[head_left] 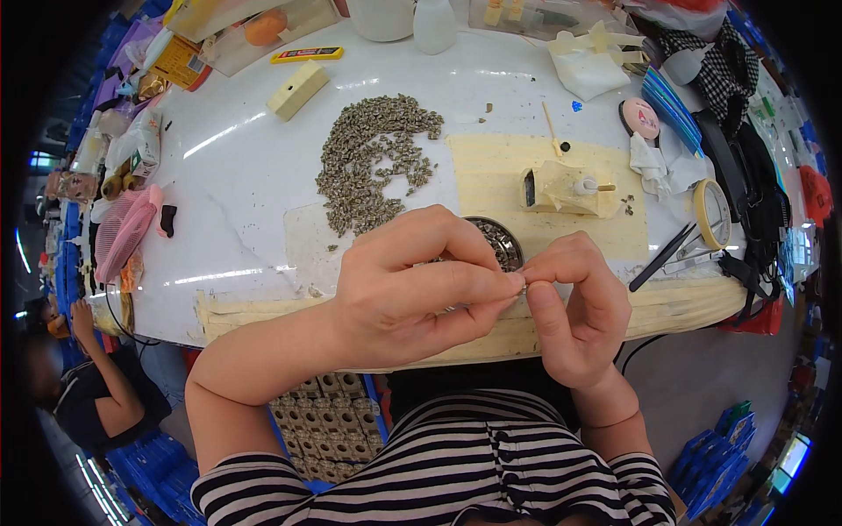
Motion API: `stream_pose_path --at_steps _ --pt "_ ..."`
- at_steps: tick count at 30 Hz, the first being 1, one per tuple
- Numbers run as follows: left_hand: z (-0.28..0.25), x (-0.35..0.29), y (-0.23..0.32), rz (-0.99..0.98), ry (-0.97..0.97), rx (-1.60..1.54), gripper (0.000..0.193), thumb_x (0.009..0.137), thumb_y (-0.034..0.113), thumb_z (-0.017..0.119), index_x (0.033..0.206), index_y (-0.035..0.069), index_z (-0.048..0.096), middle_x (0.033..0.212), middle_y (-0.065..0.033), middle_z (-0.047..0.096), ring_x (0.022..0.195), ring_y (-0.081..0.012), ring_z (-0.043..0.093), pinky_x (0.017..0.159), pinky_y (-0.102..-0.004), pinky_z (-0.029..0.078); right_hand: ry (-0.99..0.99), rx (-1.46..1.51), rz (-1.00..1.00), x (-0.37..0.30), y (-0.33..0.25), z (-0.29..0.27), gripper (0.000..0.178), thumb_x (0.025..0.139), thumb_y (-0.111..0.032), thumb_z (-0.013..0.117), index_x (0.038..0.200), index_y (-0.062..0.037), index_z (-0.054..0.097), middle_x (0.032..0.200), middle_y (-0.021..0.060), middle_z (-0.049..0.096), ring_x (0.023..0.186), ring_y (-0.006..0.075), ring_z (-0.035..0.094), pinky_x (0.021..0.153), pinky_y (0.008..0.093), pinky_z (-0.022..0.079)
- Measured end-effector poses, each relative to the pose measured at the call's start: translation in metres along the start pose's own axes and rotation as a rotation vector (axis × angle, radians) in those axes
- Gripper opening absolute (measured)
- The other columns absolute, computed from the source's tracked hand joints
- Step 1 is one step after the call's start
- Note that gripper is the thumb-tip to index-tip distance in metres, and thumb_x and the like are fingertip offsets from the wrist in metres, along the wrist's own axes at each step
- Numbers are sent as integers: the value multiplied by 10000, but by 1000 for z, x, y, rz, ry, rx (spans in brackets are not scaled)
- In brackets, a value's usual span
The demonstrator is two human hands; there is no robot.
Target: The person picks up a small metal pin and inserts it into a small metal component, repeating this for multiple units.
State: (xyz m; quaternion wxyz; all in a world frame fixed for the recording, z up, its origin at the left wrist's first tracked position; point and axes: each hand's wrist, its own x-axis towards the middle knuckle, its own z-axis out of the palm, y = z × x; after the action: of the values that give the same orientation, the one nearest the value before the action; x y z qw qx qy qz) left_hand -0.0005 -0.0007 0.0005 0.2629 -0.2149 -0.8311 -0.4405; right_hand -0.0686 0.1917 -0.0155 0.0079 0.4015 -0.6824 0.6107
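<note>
My left hand [421,294] and my right hand [574,302] meet fingertip to fingertip above the table's near edge. Both are pinched closed around a tiny metal part [524,287], mostly hidden by the fingers; its exact kind does not show. Just behind them stands a round metal bowl [514,250] with small metal pieces in it, partly covered by my left hand. Beyond my left hand, a big heap of small metal parts [351,167] lies spread on the white table.
Beige tape covers part of the white table [237,210]. A taped block with a small peg [570,188] stands behind my right hand. Tweezers [662,257] and a tape roll [711,215] lie at the right. A cream block [297,90] sits far left; another person [105,386] is at the left.
</note>
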Motion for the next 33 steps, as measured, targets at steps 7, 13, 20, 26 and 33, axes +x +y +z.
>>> stream_pose_path --at_steps 7,13,20,26,33 --pt "0 0 1 -13 2 1 313 679 -59 805 955 79 757 879 -43 647 716 -154 622 572 -259 485 -2 5 -14 1 -2 -1 70 820 3 694 873 -17 653 802 89 657 693 224 587 656 314 439" --pt "1 0 1 -17 6 -8 311 676 -59 805 950 81 757 880 -41 647 718 -154 621 576 -258 487 11 14 -3 0 -1 0 69 820 4 695 875 -18 660 799 89 658 696 224 590 658 314 440" --pt "0 0 1 -10 -4 -6 298 676 -53 810 934 85 755 877 -38 649 718 -152 620 578 -258 488 -24 2 3 1 -1 0 61 829 -2 695 877 -18 660 805 94 660 703 227 591 663 312 443" --pt "0 1 1 -21 -5 -7 303 677 -53 808 945 82 761 873 -39 646 717 -150 618 576 -256 487 -1 18 7 0 -1 -1 69 824 -2 699 875 -20 656 802 90 656 703 223 588 666 311 443" --pt "0 1 2 -42 -2 -32 304 684 -59 803 953 76 765 869 -45 645 719 -144 616 576 -252 485 -8 29 2 -1 1 0 62 837 -10 692 880 -18 648 809 90 653 707 227 587 669 313 447"
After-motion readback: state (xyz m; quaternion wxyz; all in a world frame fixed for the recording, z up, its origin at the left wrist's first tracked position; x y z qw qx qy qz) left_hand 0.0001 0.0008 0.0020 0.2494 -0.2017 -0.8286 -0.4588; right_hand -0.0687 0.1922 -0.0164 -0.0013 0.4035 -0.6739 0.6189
